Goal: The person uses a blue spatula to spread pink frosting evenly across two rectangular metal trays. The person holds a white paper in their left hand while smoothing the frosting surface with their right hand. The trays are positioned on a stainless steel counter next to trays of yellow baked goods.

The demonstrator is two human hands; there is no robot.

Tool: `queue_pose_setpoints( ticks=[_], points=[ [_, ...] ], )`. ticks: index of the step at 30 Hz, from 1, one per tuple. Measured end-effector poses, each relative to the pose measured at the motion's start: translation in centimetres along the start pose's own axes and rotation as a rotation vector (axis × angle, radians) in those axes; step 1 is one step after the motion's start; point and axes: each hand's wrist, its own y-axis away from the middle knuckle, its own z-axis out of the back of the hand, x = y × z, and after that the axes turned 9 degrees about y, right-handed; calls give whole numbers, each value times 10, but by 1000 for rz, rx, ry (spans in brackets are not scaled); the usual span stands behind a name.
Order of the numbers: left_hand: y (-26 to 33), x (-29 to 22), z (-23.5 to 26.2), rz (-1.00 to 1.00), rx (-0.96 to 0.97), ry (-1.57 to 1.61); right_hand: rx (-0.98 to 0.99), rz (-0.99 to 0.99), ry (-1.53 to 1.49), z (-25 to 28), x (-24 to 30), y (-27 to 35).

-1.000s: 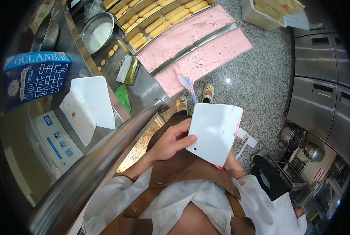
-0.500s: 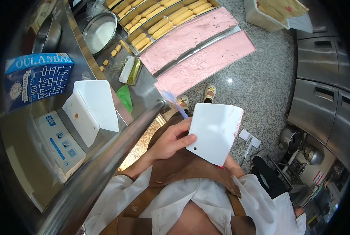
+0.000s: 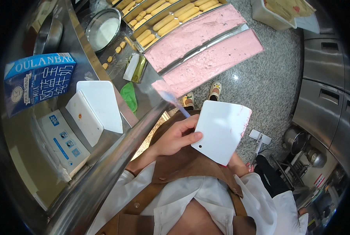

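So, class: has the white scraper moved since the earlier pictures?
No; the scraper sits just below the shoes, held in the left hand, as before.

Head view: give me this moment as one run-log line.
left hand: holds white scraper at its left edge | right hand: under scraper, mostly hidden | spatula: tip over the near pink tray

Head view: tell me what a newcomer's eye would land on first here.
The white scraper card stands out at the centre, held in front of the brown apron, with the left hand on its left edge and the right hand mostly hidden behind it. Above it, two long trays of pink cream lie side by side on the steel counter, with a tray of finger biscuits beyond them. A blue milk carton sits at far left.
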Motion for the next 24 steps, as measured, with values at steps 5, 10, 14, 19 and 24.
queue_pose_setpoints(
  ticks=[5, 10, 14, 19, 24],
  points=[
    [0, 0, 0, 80, -29, -30, -19, 48, -16, -2, 10, -10],
    [-2, 8, -1, 14, -37, 77, -122, 93, -27, 21, 32, -3],
    [-5, 14, 1, -31, -73, 166, -145, 296, -40, 62, 59, 12],
    [-9, 15, 5, -122, -133, 244, -304, 370, -66, 92, 82, 9],
    [-13, 13, 7, -162, -220, 291, -281, 311, 61, 111, 104, -6]
  ],
)
